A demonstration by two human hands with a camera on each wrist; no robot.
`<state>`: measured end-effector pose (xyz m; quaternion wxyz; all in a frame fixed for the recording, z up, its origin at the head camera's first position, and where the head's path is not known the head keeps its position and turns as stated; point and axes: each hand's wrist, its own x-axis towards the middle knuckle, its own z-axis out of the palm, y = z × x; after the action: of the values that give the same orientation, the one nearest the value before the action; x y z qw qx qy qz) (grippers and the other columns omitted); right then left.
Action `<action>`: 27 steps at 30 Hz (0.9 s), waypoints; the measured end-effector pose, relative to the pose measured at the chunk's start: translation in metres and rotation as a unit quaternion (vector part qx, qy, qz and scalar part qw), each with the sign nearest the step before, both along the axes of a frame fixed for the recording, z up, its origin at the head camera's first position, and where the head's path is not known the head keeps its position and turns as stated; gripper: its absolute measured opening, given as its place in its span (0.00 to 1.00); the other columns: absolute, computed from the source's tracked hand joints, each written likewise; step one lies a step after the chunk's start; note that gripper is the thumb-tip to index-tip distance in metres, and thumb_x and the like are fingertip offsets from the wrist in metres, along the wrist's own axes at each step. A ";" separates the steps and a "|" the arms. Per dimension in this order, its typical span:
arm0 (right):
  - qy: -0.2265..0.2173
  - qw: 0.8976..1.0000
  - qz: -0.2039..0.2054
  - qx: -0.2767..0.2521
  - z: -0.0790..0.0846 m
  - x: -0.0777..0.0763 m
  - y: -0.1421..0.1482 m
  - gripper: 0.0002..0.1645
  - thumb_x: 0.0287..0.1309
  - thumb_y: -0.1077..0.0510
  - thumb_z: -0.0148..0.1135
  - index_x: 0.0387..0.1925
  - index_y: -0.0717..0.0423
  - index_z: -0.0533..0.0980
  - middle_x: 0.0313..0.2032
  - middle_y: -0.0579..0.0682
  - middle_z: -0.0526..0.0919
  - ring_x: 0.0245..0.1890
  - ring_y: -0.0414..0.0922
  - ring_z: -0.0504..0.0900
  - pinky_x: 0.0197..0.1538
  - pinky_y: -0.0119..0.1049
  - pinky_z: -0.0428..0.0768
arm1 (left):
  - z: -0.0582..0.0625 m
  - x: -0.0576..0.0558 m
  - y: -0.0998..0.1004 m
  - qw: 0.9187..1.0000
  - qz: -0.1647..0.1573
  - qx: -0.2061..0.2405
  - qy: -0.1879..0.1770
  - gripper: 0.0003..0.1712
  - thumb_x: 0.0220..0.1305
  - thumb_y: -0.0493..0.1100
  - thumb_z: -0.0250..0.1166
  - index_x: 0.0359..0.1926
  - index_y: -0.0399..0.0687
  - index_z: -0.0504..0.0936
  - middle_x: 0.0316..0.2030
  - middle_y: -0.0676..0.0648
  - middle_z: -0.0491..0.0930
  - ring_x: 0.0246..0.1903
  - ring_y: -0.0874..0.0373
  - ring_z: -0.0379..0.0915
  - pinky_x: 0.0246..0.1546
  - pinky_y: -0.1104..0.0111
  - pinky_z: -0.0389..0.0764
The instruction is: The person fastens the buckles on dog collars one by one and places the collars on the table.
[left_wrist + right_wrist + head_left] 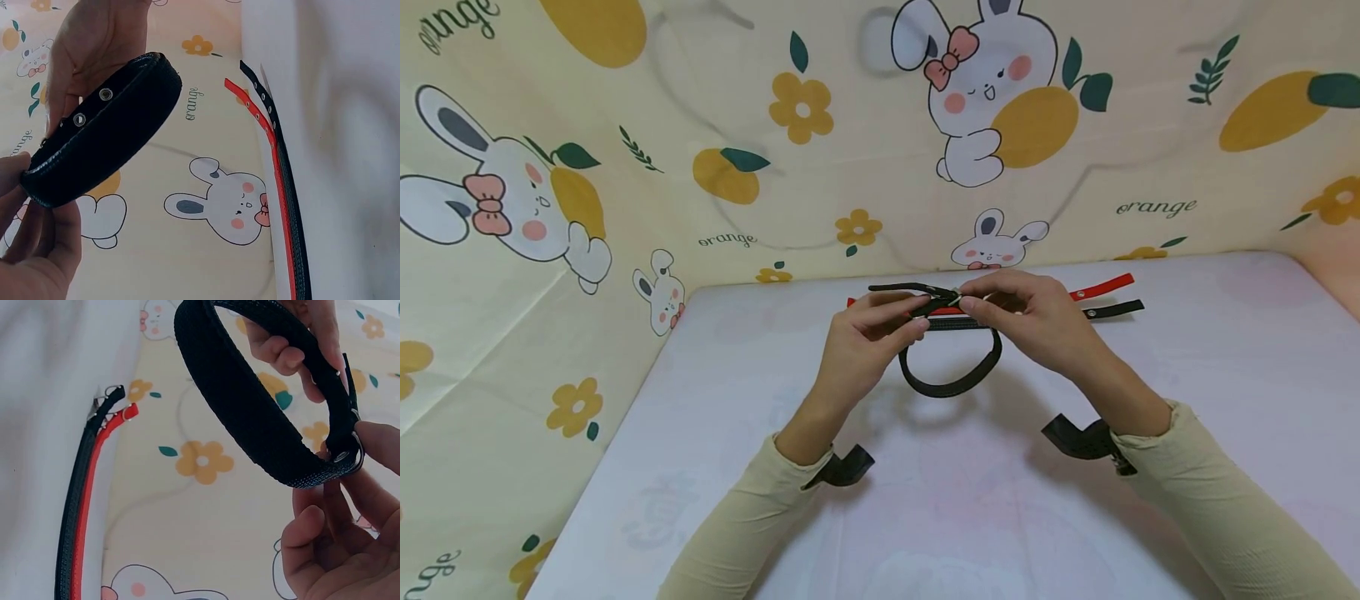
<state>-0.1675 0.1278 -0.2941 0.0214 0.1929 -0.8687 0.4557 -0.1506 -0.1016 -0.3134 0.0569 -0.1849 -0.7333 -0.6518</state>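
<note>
A black collar [951, 387] is bent into a loop above the table, its lower curve hanging below both hands. My left hand [868, 333] pinches it on the left side, with a free strap end poking out beyond the fingers. With thumb and fingers, my right hand [1037, 321] grips the collar at its metal ring [358, 450]. Metal eyelets show on the strap of the collar [112, 144] in the left wrist view. In the right wrist view, the wide padded band of the collar [231, 394] faces the camera, left fingers on its far side.
Behind the hands, a red collar [1105, 287] and another black collar [1116, 309] lie stretched out side by side on the white table [760, 375]. A cloth [820, 183] printed with rabbits and oranges rises at the back and left.
</note>
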 end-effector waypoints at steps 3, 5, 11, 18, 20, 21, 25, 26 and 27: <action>0.000 1.000 0.002 -0.008 0.000 0.001 0.000 0.16 0.66 0.43 0.63 0.50 0.42 0.83 0.48 0.44 0.83 0.40 0.40 0.84 0.45 0.30 0.78 | -0.001 0.000 0.000 1.000 -0.002 -0.004 0.008 0.18 0.62 0.34 0.69 0.53 0.37 0.85 0.54 0.41 0.79 0.42 0.60 0.82 0.46 0.71 0.85; 0.002 1.000 0.004 -0.012 0.000 0.001 0.000 0.16 0.65 0.43 0.63 0.50 0.42 0.83 0.48 0.43 0.83 0.40 0.39 0.84 0.46 0.30 0.78 | -0.001 -0.001 0.000 1.000 -0.004 -0.007 0.017 0.18 0.62 0.33 0.68 0.53 0.37 0.84 0.54 0.41 0.79 0.43 0.59 0.82 0.46 0.70 0.85; 0.027 0.999 0.017 -0.007 -0.002 -0.002 0.002 0.14 0.65 0.47 0.64 0.49 0.45 0.84 0.47 0.44 0.83 0.39 0.39 0.82 0.44 0.27 0.77 | -0.003 -0.001 0.000 0.999 -0.006 -0.012 0.038 0.17 0.62 0.33 0.68 0.53 0.35 0.84 0.54 0.39 0.79 0.47 0.57 0.81 0.47 0.68 0.85; 0.050 0.998 0.022 0.020 0.000 -0.004 0.005 0.14 0.62 0.53 0.68 0.49 0.47 0.84 0.40 0.46 0.85 0.39 0.38 0.79 0.43 0.26 0.77 | -0.004 -0.001 0.001 0.999 -0.001 -0.010 0.048 0.16 0.63 0.32 0.68 0.52 0.34 0.84 0.53 0.38 0.80 0.46 0.58 0.80 0.47 0.69 0.85; 0.048 0.998 0.023 0.032 0.001 -0.003 0.006 0.15 0.61 0.53 0.69 0.50 0.47 0.84 0.39 0.47 0.85 0.40 0.40 0.79 0.43 0.26 0.77 | -0.004 -0.001 0.001 0.998 0.001 -0.010 0.056 0.16 0.63 0.32 0.68 0.51 0.33 0.85 0.52 0.38 0.80 0.48 0.58 0.79 0.49 0.70 0.84; 0.047 0.998 0.025 0.036 0.002 -0.003 0.006 0.16 0.61 0.53 0.69 0.51 0.47 0.84 0.39 0.47 0.85 0.40 0.41 0.78 0.43 0.26 0.77 | -0.004 -0.001 0.001 0.998 0.003 -0.012 0.059 0.15 0.63 0.32 0.68 0.51 0.33 0.85 0.52 0.38 0.80 0.49 0.57 0.78 0.49 0.71 0.83; 0.043 0.998 0.027 0.040 0.003 -0.004 0.007 0.17 0.60 0.55 0.70 0.52 0.45 0.84 0.39 0.45 0.85 0.41 0.41 0.78 0.44 0.28 0.78 | -0.004 -0.002 0.000 0.997 0.014 -0.019 0.070 0.15 0.63 0.33 0.68 0.50 0.34 0.85 0.51 0.39 0.82 0.52 0.57 0.77 0.49 0.73 0.82; 0.044 0.998 0.029 0.039 0.003 -0.004 0.008 0.18 0.59 0.55 0.70 0.52 0.45 0.84 0.39 0.45 0.84 0.41 0.41 0.78 0.45 0.28 0.78 | -0.004 -0.002 0.000 0.997 0.016 -0.020 0.070 0.14 0.63 0.34 0.68 0.50 0.34 0.86 0.51 0.40 0.82 0.52 0.56 0.77 0.49 0.73 0.82; 0.046 0.998 0.033 0.040 0.003 -0.005 0.008 0.18 0.60 0.56 0.70 0.52 0.44 0.84 0.39 0.44 0.84 0.41 0.40 0.79 0.45 0.28 0.78 | -0.004 -0.002 0.000 0.997 0.018 -0.021 0.071 0.14 0.63 0.34 0.68 0.50 0.35 0.86 0.50 0.40 0.82 0.51 0.56 0.78 0.48 0.73 0.82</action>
<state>-0.1724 0.1361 -0.2916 0.0389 0.2426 -0.8774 0.4121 -0.1526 -0.1014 -0.3171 0.1162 -0.2185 -0.7440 -0.6206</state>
